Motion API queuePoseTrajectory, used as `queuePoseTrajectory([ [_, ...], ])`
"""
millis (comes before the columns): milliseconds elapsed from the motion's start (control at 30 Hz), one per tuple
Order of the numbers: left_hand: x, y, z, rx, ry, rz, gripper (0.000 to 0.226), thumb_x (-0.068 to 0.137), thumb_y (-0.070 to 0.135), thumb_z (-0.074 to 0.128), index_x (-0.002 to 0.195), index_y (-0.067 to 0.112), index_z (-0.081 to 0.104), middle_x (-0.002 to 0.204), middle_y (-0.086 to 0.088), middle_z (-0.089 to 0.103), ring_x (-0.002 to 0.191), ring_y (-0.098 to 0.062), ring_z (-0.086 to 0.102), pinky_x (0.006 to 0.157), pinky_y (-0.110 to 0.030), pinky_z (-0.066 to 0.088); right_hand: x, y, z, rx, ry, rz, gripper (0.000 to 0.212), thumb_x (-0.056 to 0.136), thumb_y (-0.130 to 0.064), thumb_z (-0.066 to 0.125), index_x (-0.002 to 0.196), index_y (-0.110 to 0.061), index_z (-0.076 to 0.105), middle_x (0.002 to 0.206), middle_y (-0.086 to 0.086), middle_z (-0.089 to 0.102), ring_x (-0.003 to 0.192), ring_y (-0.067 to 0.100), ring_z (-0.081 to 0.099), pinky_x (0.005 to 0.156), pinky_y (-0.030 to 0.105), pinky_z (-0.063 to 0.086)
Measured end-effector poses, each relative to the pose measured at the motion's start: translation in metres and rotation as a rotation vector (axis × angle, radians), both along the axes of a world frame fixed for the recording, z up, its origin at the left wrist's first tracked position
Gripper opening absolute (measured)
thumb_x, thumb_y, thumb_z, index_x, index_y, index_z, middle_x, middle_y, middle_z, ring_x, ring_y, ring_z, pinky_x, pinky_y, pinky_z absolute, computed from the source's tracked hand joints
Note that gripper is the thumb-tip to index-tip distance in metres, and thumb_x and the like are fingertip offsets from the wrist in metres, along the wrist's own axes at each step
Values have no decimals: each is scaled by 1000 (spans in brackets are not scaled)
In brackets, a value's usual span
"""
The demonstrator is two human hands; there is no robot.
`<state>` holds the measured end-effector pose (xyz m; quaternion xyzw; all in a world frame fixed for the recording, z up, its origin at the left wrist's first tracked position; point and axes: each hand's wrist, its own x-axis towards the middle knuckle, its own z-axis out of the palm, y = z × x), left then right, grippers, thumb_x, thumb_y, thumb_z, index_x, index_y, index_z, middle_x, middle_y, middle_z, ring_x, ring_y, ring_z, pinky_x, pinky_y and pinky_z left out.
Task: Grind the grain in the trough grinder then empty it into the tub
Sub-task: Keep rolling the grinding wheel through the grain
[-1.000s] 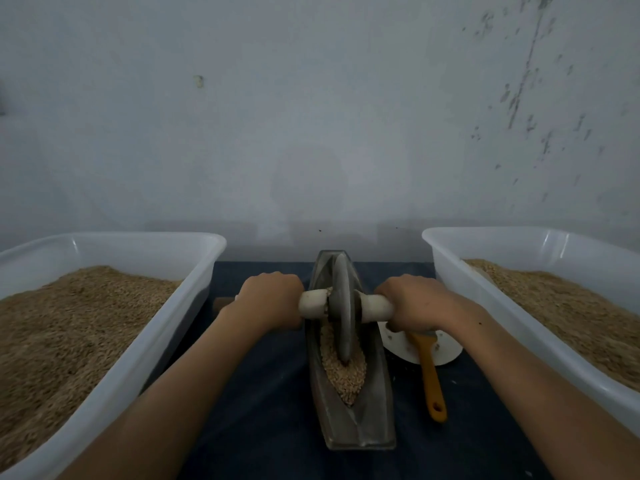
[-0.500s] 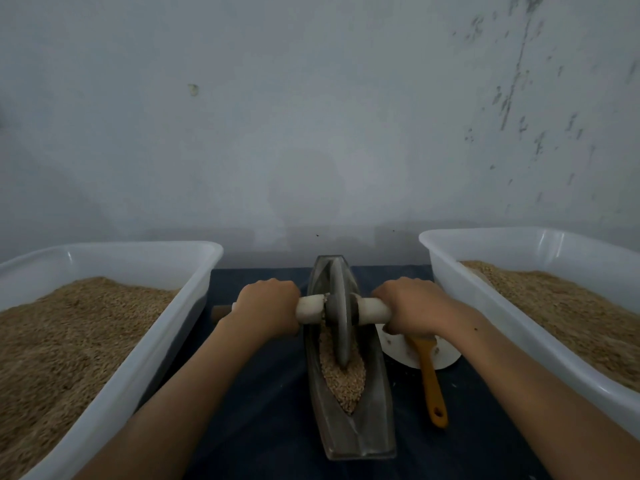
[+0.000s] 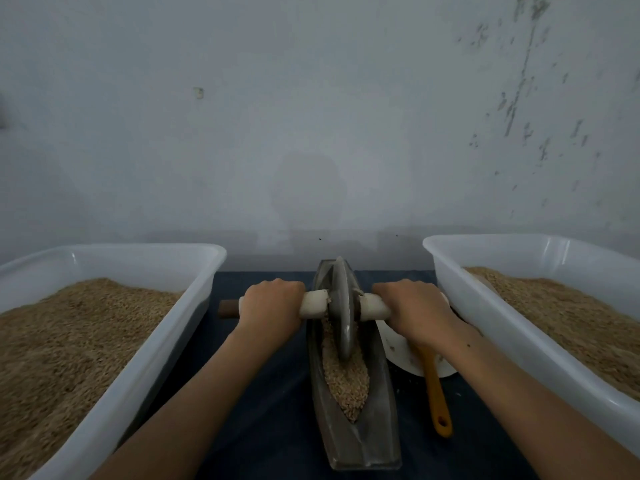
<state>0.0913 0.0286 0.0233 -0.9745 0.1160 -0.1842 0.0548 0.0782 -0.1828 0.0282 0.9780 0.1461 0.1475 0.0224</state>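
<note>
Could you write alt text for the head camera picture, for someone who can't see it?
Two hands, left hand and right hand, grip the axle of a grinding wheel standing in a trough grinder holding grain. White tubs of grain flank it, left tub and right tub.

right hand (image 3: 414, 311) covering most of white dish (image 3: 398, 348) underneath, yellow handle (image 3: 437, 396) head hiding there too; both tubs (image 3: 173, 327) running offscreen

The long gray trough grinder (image 3: 356, 441) holds brown grain (image 3: 346, 379) under its upright wheel (image 3: 341, 306), between two white tubs (image 3: 145, 362) of grain.
</note>
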Motion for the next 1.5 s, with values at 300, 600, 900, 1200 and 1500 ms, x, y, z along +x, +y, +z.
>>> queuePoseTrajectory([
  [300, -1, 3, 12, 39, 358, -27, 43, 77, 35, 69, 115, 18, 59, 100, -2, 64, 85, -19, 58, 69, -30, 41, -5, -5, 20, -81, 417, 1, 38, 83, -23, 70, 119, -24, 59, 110, 0, 65, 94, 16, 60, 71, 27, 43],
  [600, 2, 2, 2, -9, 96, -10, 27, 83, 31, 61, 109, 22, 59, 100, 0, 63, 91, -21, 60, 68, -30, 37, -2, 0, 5, -43, 70, -15, 21, 90, -20, 56, 110, -28, 58, 104, -2, 65, 92, 18, 61, 69, 28, 37],
  [900, 1, 2, 9, 47, 252, -29, 36, 80, 31, 66, 113, 19, 60, 103, -2, 64, 94, -20, 61, 69, -30, 40, -2, -4, 16, -85, 324, -4, 30, 84, -23, 67, 112, -27, 59, 99, -4, 63, 83, 14, 56, 66, 27, 39],
  [1200, 2, 2, 6, 26, 211, -30, 34, 81, 32, 65, 113, 22, 60, 101, 0, 64, 86, -17, 58, 68, -30, 38, 0, -4, 12, -53, 304, -27, 33, 84, -21, 65, 116, -28, 61, 102, -2, 65, 88, 15, 61, 70, 28, 46],
  [1500, 4, 1, 1, 1, 81, -23, 27, 85, 32, 60, 110, 23, 59, 101, 0, 63, 91, -19, 60, 68, -29, 37, -1, -3, 8, -42, 140, -22, 21, 88, -20, 58, 108, -27, 58, 104, -2, 65, 91, 17, 60, 70, 29, 40],
])
